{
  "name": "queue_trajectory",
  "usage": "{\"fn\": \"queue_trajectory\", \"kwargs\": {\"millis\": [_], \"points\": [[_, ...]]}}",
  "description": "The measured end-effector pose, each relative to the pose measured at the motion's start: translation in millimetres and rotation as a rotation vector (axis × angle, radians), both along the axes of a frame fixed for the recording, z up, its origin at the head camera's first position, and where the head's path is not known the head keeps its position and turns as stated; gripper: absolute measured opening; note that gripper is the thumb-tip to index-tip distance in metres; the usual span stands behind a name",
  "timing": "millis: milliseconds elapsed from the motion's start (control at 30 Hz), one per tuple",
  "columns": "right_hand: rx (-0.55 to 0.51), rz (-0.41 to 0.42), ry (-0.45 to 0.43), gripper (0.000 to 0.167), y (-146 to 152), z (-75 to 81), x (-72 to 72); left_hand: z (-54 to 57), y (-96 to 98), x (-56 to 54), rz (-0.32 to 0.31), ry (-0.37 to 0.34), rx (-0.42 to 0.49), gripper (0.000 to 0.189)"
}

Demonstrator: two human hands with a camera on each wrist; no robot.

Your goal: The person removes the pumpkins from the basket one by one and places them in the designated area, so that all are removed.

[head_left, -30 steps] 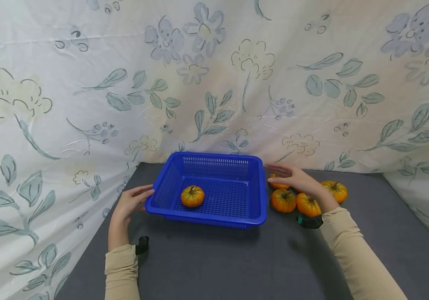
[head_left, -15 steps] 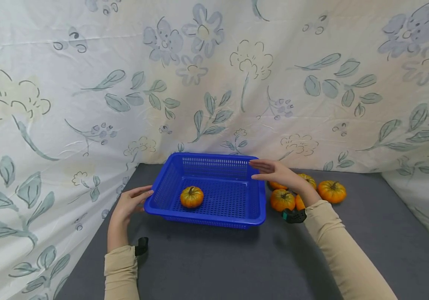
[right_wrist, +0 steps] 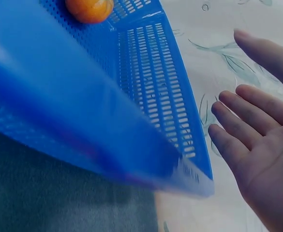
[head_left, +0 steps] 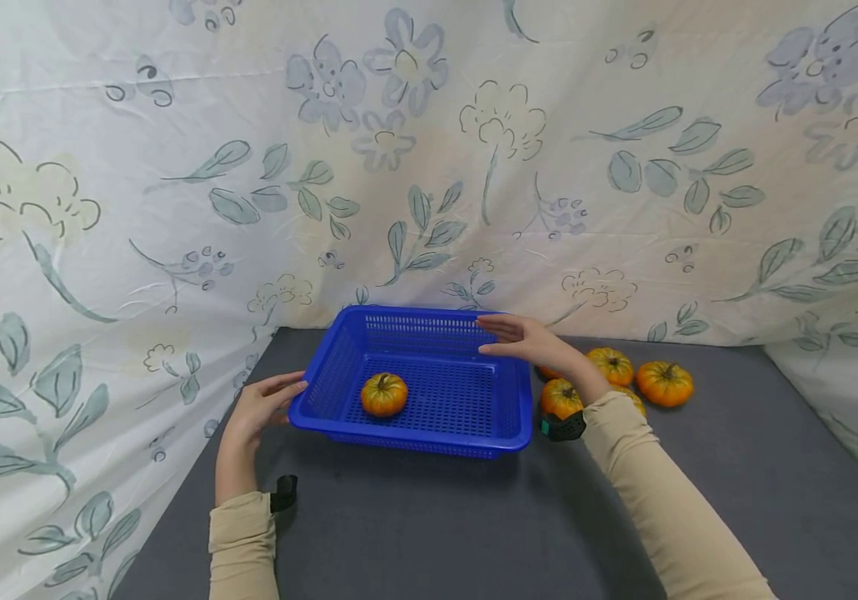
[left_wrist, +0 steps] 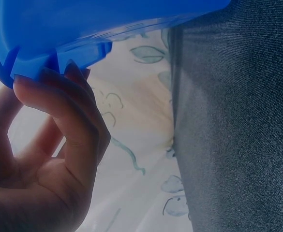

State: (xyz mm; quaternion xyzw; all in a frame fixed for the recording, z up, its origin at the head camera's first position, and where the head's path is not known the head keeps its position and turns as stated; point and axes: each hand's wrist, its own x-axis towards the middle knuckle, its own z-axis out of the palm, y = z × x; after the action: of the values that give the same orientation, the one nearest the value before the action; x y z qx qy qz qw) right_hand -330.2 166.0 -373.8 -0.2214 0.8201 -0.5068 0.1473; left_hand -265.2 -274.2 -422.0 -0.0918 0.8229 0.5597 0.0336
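Observation:
A blue plastic basket (head_left: pixel 429 446) with slotted sides stands on the dark table, one small orange pumpkin (head_left: pixel 384 394) inside it toward the left. At the basket's left rim, my left hand (head_left: pixel 252 410) holds on with bent fingers; in the left wrist view the fingertips (left_wrist: pixel 30 89) meet the blue rim. My right hand (head_left: pixel 530 342) is over the basket's right rim, fingers extended and apart from the thumb, holding nothing. The right wrist view shows its bare palm (right_wrist: pixel 269 164) beside the basket, and part of the pumpkin (right_wrist: pixel 90 8).
Several more pumpkins lie right of the basket, including one (head_left: pixel 665 383) farthest right and one (head_left: pixel 611 367) toward the back; my right forearm partly covers some. A floral cloth (head_left: pixel 429 167) hangs behind the dark tabletop (head_left: pixel 414 525).
My right hand has moved left, from above the pumpkins to over the basket's right rim, with nothing in it. The left hand, basket and pumpkin inside have stayed put.

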Motion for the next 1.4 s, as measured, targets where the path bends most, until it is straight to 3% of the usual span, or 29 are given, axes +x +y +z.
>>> {"fn": "queue_trajectory", "kwargs": {"millis": [400, 1000, 1400], "points": [[-0.012, 0.033, 0.029, 0.065, -24.8, 1.2, -9.1, -1.5, -1.9, 0.8, 0.003, 0.005, 0.006, 0.061], [0.016, 0.069, 0.044, 0.068, -56.9, -10.5, -22.9, -0.2, -1.5, 2.5, -0.001, 0.010, 0.006, 0.061], [0.127, 0.136, 0.055, 0.068, -75.9, -16.2, -26.1, 0.3, 0.3, 1.5, 0.003, 0.003, -0.004, 0.061]]}}
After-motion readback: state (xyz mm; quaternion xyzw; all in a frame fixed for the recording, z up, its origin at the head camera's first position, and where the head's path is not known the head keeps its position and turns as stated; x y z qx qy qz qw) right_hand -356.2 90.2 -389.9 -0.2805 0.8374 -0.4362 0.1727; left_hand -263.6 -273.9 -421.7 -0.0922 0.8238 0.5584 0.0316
